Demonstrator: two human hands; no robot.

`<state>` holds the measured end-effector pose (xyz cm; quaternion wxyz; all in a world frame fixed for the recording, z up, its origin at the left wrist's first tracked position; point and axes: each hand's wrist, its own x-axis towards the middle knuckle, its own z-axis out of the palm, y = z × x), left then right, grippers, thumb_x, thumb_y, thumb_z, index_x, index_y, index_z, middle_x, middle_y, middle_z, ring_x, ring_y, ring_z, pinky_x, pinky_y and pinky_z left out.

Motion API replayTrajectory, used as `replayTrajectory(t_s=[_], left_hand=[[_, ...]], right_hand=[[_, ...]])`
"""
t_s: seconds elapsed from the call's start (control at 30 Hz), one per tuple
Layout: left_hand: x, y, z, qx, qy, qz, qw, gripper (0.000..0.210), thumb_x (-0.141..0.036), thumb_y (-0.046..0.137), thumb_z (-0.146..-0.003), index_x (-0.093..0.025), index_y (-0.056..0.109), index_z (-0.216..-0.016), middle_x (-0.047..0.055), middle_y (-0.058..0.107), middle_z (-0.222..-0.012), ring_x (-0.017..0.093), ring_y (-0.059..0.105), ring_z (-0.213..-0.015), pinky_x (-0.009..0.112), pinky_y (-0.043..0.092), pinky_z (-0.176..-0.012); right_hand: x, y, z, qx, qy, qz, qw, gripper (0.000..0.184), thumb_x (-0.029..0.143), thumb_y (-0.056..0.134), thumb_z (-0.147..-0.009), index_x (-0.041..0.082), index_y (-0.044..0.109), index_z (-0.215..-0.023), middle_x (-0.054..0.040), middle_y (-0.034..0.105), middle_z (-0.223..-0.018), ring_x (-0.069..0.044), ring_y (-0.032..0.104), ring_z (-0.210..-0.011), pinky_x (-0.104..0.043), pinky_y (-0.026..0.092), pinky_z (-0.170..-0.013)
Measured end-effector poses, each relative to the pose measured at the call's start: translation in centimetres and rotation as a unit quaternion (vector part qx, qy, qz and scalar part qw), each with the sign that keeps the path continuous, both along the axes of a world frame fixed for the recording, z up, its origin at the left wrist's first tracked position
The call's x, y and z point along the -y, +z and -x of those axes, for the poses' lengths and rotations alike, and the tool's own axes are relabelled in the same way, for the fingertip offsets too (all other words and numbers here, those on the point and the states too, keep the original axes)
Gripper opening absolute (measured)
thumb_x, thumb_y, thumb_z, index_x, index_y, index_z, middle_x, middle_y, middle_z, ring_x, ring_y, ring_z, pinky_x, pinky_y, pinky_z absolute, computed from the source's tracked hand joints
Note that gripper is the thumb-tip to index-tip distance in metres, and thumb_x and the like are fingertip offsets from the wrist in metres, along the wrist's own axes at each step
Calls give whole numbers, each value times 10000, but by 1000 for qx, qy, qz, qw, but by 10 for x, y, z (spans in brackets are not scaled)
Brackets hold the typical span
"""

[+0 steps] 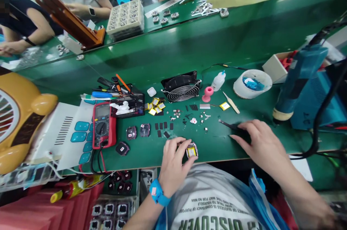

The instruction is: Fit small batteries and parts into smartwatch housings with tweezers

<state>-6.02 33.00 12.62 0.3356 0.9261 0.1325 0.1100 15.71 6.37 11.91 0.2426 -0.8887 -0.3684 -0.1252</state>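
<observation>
My left hand (pixel 176 157) is closed on a small watch-like device case (pixel 195 147), holding it by its edges at the table's front edge. A yellow-edged silver battery (pixel 191 151) sits inside the case. To the right, my right hand (pixel 261 141) is over a slim black tool with a metal tip (pixel 230 125), probably tweezers. Its thumb is stretched out apart from the tool, and the palm hides the tool's rear end. Between the hands lie tiny parts (pixel 206 128). Dark rectangular pads (pixel 164 126) lie beyond my left hand.
A small fan (pixel 181 87), a white bottle (pixel 218 81), a pink holder (pixel 208 93) and a white tub (pixel 252 83) stand at the back. A multimeter (pixel 103 125) is left; a blue hand-held tool (pixel 300 78) with a black cable is right. Co-workers sit opposite.
</observation>
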Motion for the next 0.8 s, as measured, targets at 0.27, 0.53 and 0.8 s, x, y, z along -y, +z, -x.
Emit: replayTrajectory(t_s=[0.27, 0.53, 0.8], left_hand=[[-2, -12, 12, 26, -80, -42, 996, 311, -170, 857, -1124, -334, 886, -1386, 93, 982, -1489, 349, 891, -1322, 521, 743, -1140], [10, -11, 3, 38, -84, -42, 995, 345, -160, 962, -1019, -385, 940, -1280, 92, 1000, -1395, 380, 920, -1195, 545, 765, -1036], [12, -8, 1, 42, -75, -29, 996, 310, -135, 932, -1015, -370, 931, -1217, 77, 989, -1371, 359, 917, -1201, 515, 760, -1025]], right_hand=[[8, 2, -1, -91, 16, -53, 994, 735, 829, 459, -1321, 318, 820, -934, -62, 837, -799, -283, 823, -659, -415, 698, -610], [-31, 23, 23, -385, 84, -216, 893, 553, 855, 912, -1101, 330, 1033, -978, -118, 975, -913, -339, 939, -766, -446, 841, -722], [-52, 27, 27, -438, 148, -212, 861, 372, 640, 936, -1156, 317, 1030, -999, -131, 1023, -1011, -376, 1010, -900, -445, 870, -817]])
